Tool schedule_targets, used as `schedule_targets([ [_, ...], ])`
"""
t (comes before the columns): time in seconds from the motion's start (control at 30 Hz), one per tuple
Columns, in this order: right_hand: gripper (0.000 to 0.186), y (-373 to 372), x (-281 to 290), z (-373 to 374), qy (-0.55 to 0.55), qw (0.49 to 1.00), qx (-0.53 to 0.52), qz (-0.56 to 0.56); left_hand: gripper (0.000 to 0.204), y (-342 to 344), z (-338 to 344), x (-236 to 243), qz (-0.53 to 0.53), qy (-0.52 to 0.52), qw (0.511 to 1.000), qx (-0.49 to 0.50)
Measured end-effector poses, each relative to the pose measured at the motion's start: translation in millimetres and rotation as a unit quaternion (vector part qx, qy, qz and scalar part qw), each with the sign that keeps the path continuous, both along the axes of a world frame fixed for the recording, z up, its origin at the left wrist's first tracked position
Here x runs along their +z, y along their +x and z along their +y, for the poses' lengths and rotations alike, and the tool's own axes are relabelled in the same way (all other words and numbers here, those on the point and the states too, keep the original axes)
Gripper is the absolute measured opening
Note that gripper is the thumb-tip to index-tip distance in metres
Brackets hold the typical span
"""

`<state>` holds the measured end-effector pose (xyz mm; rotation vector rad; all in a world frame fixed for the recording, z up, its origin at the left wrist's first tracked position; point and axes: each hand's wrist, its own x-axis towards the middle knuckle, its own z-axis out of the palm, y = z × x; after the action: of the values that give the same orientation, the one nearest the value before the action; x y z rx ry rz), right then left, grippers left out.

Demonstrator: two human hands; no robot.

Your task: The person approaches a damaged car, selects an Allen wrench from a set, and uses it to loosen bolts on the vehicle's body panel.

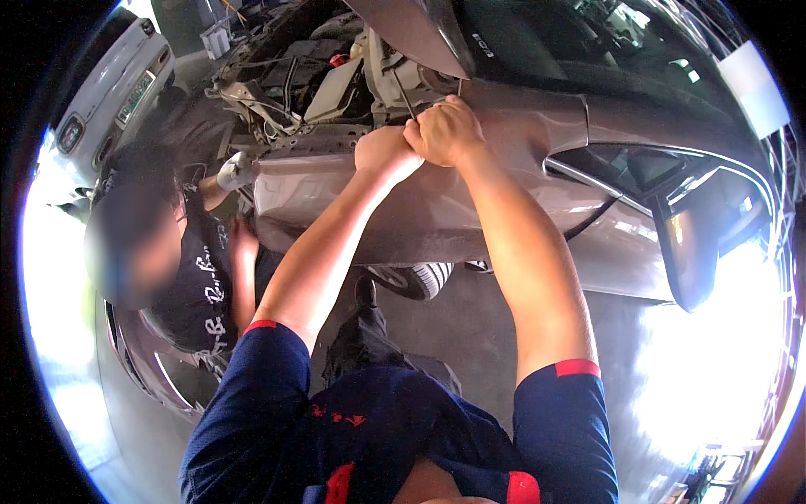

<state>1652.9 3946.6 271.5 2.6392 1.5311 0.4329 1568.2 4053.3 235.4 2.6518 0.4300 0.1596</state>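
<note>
Hands meet at the top edge of a grey car's fender [470, 202], seen from above by the person who owns them. Left hand [382, 151] is bent at the wrist, its fingers curled under and hidden against the metal, so whether they grip anything cannot be told. Right hand [445, 130] sits just beside it, touching it, with fingers [424, 126] folded tight into a fist around the lower end of a thin dark rod [405, 94]. That rod rises from the top of the fist and leans away into the open engine bay [327, 71], which lies just beyond the fingertips, crowded with hoses, pale plastic parts and bare metal. Raised hood [411, 34] slants above the knuckles. Both forearms stretch up from dark blue short sleeves with red trim.

Below the hands, the fender curves down to a wheel arch, where a tyre [416, 279] shows on grey concrete floor [470, 336]. To the right of the right wrist, well apart, are the windscreen corner and a dark side mirror [688, 252]. To the left of the left hand, a second person [193, 277] in a dark printed shirt crouches at the car's front, one hand raised toward a silver cylinder near the bumper. A pale car [109, 84] stands further left.
</note>
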Motion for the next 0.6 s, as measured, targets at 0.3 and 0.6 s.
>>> schedule_targets([
  [0.3,0.056,-1,2,5,-0.011,1.000,-0.001,-0.013,0.038,-2,5,-3,-0.021,-0.008,1.000,0.009],
  [0.6,0.051,-9,-7,-5,0.042,0.998,0.053,0.015,0.036,-17,-3,-7,-0.027,-0.005,0.999,0.020],
])
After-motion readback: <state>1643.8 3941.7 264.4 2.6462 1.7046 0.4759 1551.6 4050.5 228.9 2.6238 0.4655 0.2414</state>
